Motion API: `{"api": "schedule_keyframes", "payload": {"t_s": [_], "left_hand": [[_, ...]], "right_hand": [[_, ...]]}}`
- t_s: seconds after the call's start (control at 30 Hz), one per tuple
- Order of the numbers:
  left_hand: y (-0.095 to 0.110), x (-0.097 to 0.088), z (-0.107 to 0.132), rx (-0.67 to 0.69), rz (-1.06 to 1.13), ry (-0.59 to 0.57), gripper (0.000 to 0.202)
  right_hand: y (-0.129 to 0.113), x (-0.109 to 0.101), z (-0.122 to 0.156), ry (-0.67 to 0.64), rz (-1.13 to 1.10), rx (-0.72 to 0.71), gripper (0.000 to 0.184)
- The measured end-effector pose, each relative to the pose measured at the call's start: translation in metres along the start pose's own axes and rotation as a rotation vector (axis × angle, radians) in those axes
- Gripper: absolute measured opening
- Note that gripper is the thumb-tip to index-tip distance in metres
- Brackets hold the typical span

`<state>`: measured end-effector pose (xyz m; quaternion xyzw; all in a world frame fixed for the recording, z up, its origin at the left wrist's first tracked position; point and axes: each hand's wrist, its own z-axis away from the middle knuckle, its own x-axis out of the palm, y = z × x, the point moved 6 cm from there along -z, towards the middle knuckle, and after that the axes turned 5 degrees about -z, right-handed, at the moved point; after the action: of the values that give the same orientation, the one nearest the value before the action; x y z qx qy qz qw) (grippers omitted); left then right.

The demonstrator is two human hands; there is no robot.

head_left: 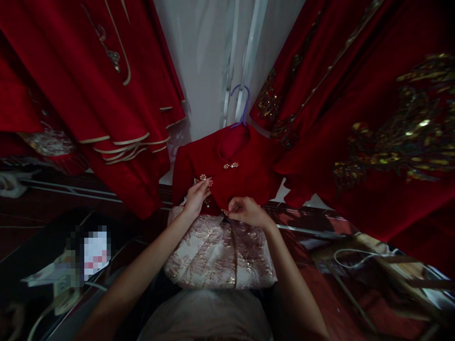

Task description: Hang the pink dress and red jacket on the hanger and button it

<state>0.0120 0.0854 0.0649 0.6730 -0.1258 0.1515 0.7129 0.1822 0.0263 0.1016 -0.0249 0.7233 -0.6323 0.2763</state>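
A short red jacket (241, 187) hangs in front of me on a purple hanger (245, 104). A pair of pearly flower fasteners (231, 166) sits below its neckline, and more beaded flowers decorate the left of its front. My left hand (198, 195) is closed, its fingertips pressed together on the jacket beside a beaded flower (203, 177). At the lower front edge my right hand (248, 210) pinches the jacket near a small ornament (224, 213); the fingertips partly hide it. Below both hands spreads a pale, shiny floral brocade skirt (220, 251).
Red garments with pale piping (131, 109) hang on the left. On the right hang red garments with gold sequins (394, 137). A dark table (21, 265) at lower left holds papers and a pale device with a cable. A white cord (351, 251) lies at lower right.
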Motion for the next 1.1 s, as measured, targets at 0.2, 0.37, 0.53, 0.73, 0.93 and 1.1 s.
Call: {"api": "schedule_keyframes", "payload": {"t_s": [0.2,0.37,0.53,0.73,0.93,1.1], "left_hand": [[-0.004,-0.013,0.004,-0.008,0.014,-0.031,0.037],[-0.003,-0.017,0.003,0.005,-0.013,-0.005,0.036],[-0.001,-0.013,0.000,-0.030,0.053,0.022,0.033],[-0.006,-0.012,-0.002,-0.104,0.212,0.046,0.024],[-0.006,-0.012,-0.005,-0.121,0.213,0.035,0.020],[0.001,-0.008,-0.003,-0.107,0.187,0.055,0.019]], "right_hand": [[0.003,0.003,-0.002,-0.011,0.011,0.009,0.009],[0.006,0.006,-0.003,-0.029,-0.007,0.007,0.010],[0.002,0.009,-0.004,-0.017,-0.028,0.007,0.010],[-0.001,0.011,-0.004,-0.035,-0.001,0.027,0.011],[0.003,0.014,-0.005,-0.062,-0.017,0.014,0.011],[0.006,0.015,-0.006,-0.069,-0.015,0.006,0.010]]}}
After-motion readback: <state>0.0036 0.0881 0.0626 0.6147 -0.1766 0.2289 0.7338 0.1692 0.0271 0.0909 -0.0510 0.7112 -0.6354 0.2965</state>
